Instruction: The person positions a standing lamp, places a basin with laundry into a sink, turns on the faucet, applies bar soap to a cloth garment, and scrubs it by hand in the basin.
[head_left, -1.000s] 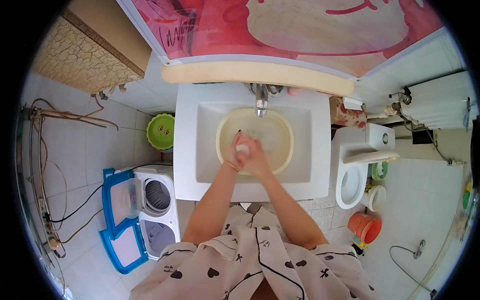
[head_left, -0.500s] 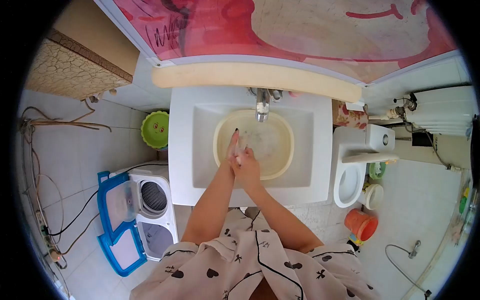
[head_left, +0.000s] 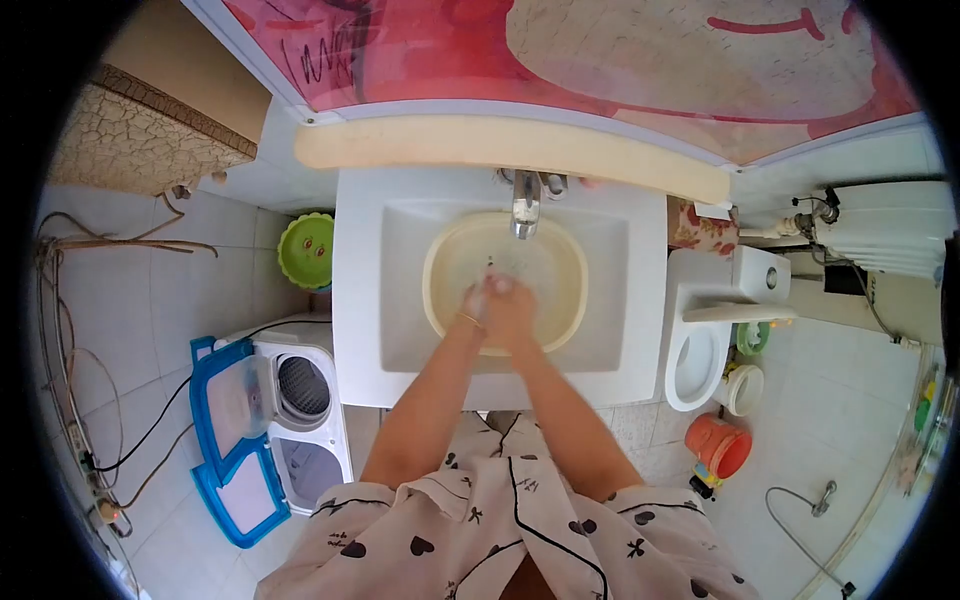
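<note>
My left hand (head_left: pixel 477 300) and my right hand (head_left: pixel 510 305) are pressed against each other over a cream basin (head_left: pixel 574 320) that sits in the white sink (head_left: pixel 606 270). Cloudy water (head_left: pixel 550 275) lies in the basin below them. The right hand covers much of the left one, and both are blurred by motion. Something whitish shows between the palms, too smeared to name. A metal faucet (head_left: pixel 525 210) hangs over the basin's back rim, just beyond my fingers.
Left of the sink are a green bowl (head_left: pixel 306 250) and an open washing machine (head_left: pixel 300 420) with blue-framed lids. To the right stand a toilet (head_left: pixel 696 365), a white bucket (head_left: pixel 741 390) and a red bucket (head_left: pixel 718 446). A cream ledge (head_left: pixel 500 145) runs behind the faucet.
My hands have rubbed over each other; the right has moved slightly right and up, over the left. The fingers, spread more visibly before, are now bunched together. The view has shifted slightly.
</note>
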